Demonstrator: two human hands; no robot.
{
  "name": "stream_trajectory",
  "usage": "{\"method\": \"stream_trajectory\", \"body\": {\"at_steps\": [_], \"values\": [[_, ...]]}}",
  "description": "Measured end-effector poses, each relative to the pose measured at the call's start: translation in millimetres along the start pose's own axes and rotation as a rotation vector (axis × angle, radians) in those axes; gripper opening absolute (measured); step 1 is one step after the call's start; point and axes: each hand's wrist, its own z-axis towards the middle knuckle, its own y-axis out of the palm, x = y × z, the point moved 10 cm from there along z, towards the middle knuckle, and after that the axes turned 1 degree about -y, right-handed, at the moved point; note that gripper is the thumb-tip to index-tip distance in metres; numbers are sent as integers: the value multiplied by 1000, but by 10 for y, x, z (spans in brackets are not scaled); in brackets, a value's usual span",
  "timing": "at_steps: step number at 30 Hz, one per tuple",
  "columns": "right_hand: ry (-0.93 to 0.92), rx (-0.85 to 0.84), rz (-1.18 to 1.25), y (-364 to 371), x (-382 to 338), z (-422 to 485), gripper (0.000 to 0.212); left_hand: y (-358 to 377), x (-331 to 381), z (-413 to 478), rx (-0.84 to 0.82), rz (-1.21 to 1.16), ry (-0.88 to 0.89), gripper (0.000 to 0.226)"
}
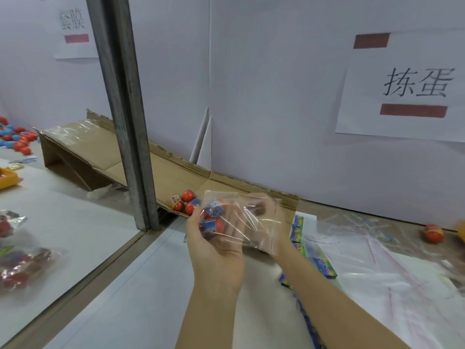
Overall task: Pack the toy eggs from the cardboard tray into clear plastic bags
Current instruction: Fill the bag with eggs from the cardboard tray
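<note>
My left hand (pixel 214 245) grips a few red toy eggs (pixel 214 224) with blue printed wrappers, held in its curled fingers. A clear plastic bag (pixel 251 217) lies over the eggs and both hands. My right hand (pixel 266 215) is seen through the bag and holds its film on the right side. Just behind, several more red eggs (pixel 185 202) lie at the low end of a sloped cardboard tray (pixel 161 170) that runs along the white wall.
A grey metal post (pixel 125 109) stands left of the tray. Filled bags of eggs (pixel 17 268) lie at the left edge. Loose red and blue eggs (pixel 15 139) pile far left. Colourful cards (pixel 312 258) and empty bags (pixel 377 248) lie right; one egg (pixel 432 233) sits far right.
</note>
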Motion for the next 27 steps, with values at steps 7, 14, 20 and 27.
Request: {"method": "stream_trajectory", "body": {"at_steps": [7, 14, 20, 27], "values": [[-523, 194, -11, -895, -893, -506, 22, 79, -185, -44, -70, 32, -34, 43], [-819, 27, -814, -574, -1127, -986, 27, 282, -337, -150, -312, 220, -19, 14], [-713, 23, -683, -620, -1020, -893, 26, 361, -503, -282, -355, 228, -79, 15], [-768, -70, -799, -438, -923, -941, 34, 207, -488, -242, -215, 176, -139, 37]]}}
